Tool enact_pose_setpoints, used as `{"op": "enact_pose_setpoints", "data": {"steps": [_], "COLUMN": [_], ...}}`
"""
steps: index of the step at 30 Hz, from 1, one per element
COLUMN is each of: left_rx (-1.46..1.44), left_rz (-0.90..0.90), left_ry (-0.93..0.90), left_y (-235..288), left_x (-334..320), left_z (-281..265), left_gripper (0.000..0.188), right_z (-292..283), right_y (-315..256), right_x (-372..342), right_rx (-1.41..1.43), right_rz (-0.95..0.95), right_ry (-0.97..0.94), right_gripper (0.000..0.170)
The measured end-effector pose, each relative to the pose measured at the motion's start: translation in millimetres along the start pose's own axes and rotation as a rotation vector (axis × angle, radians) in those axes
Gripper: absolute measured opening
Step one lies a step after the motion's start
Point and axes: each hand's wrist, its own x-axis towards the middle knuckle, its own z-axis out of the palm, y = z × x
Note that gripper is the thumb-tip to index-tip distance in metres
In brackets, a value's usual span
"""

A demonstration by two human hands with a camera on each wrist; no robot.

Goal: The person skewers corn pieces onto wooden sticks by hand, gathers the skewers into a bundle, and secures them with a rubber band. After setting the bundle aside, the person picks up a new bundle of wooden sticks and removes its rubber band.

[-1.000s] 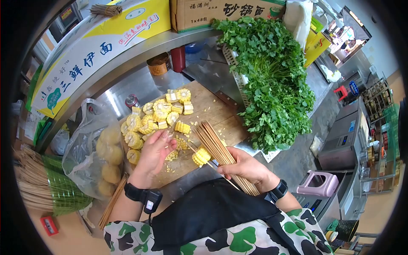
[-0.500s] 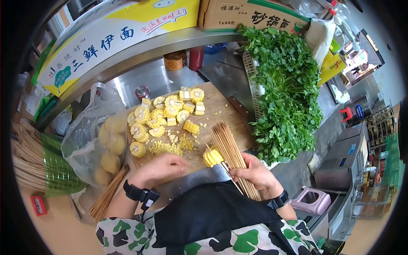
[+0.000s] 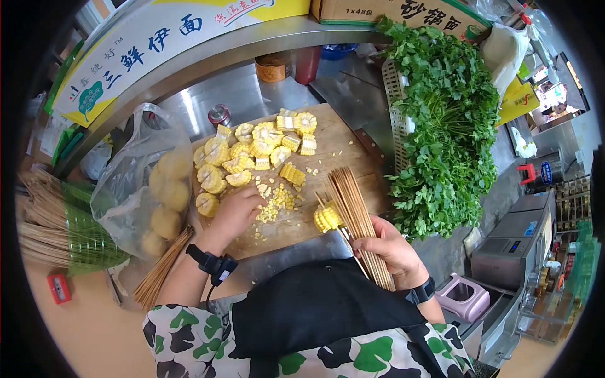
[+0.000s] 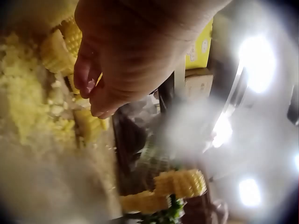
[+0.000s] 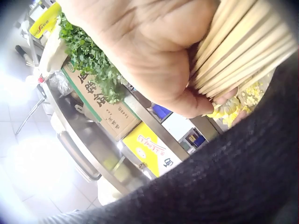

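Note:
My right hand [image 3: 387, 249] grips a thick bundle of bamboo skewers [image 3: 353, 208], thumb across it. Beside the bundle, a ridged yellow corn chunk [image 3: 327, 217] is stuck on a thin skewer that runs down to the same hand. My left hand [image 3: 236, 211] is low over the wooden cutting board [image 3: 302, 227], fingers bent down beside loose corn kernels [image 3: 277, 200]. The left wrist view shows its thumb [image 4: 100, 100] and finger bent close together; I cannot tell whether anything is between them. Cut corn pieces [image 3: 261, 142] are heaped farther back on the board.
Left of the board are a clear plastic bag [image 3: 120, 189] of round yellowish items and a sheaf of skewers [image 3: 164, 268]. A cleaver-like dark blade [image 3: 368, 143] lies at the board's right edge, near a crate [image 3: 396, 113] of leafy greens [image 3: 447, 132]. A steel shelf [image 3: 227, 44] crosses behind.
My left hand first drew back toward the board's near edge, then moved forward to the loose kernels. The right hand keeps its hold on the skewers. The head view has shifted slightly.

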Motion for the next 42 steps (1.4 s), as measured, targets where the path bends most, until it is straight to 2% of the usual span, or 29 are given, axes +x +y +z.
{"op": "enact_pose_setpoints", "data": {"steps": [4, 7, 13, 15, 16, 18, 20, 22, 24, 26, 29, 30, 33, 34, 38, 41, 42], "left_rx": [0.068, 0.130, 0.063, 0.162, 0.063, -0.016, 0.035, 0.134, -0.040, -0.059, 0.181, 0.236, 0.295, 0.248, -0.245, -1.178, -1.104], "left_rz": [0.040, 0.125, 0.034, 0.110, -0.188, -0.321, 0.017, -0.057, -0.076, 0.085, 0.187, 0.168, 0.124, 0.171, -0.062, -0.417, -0.446], "left_ry": [-0.061, -0.037, 0.017, -0.276, -0.514, -0.671, -0.521, -0.495, -0.133, 0.137, 0.165, 0.044, -0.041, 0.030, 0.254, 0.024, 0.038], "left_y": [-1, -9, 5, 10, 39, 51, 7, 26, 26, 29, 12, 12, 15, 17, 18, 23, 23], "left_x": [-3, -2, -20, -45, -50, -69, -101, -49, -7, 32, 67, 73, 79, 76, 54, 29, 21], "left_z": [8, 14, 0, -15, -39, -50, -28, -40, -27, -13, 24, 27, 25, 20, 17, -9, -12], "left_gripper": [0.009, 0.006, 0.008, 0.006, 0.007, 0.010, 0.013, 0.019, 0.027, 0.032, 0.035, 0.035, 0.038, 0.037, 0.033, 0.038, 0.041], "right_z": [6, 10, 14, 14, 14, 12, 11, 12, 11, 10, 6, 5, 3, 3, 9, 17, 20], "right_y": [-6, -12, -16, -13, -11, -7, -5, -5, -5, -6, -5, -5, -5, -4, -4, -2, -3], "right_x": [2, -1, -4, -4, -4, -3, -3, -4, -4, -6, -10, -11, -9, -8, -1, 4, 4], "right_rx": [-0.021, -0.028, -0.007, -0.003, -0.003, -0.045, -0.108, -0.124, -0.142, -0.153, -0.141, -0.138, -0.125, -0.117, -0.204, -0.211, -0.194], "right_rz": [0.034, 0.042, 0.054, 0.044, 0.038, 0.044, 0.036, 0.058, 0.066, 0.049, 0.027, 0.023, 0.024, 0.028, 0.015, 0.030, 0.043], "right_ry": [-0.014, 0.038, 0.029, 0.009, -0.002, -0.012, -0.031, -0.044, -0.050, -0.055, -0.033, -0.028, -0.033, -0.036, -0.099, -0.075, -0.069], "right_gripper": [0.039, 0.036, 0.028, 0.029, 0.029, 0.029, 0.031, 0.031, 0.030, 0.030, 0.028, 0.028, 0.027, 0.027, 0.026, 0.027, 0.028]}}
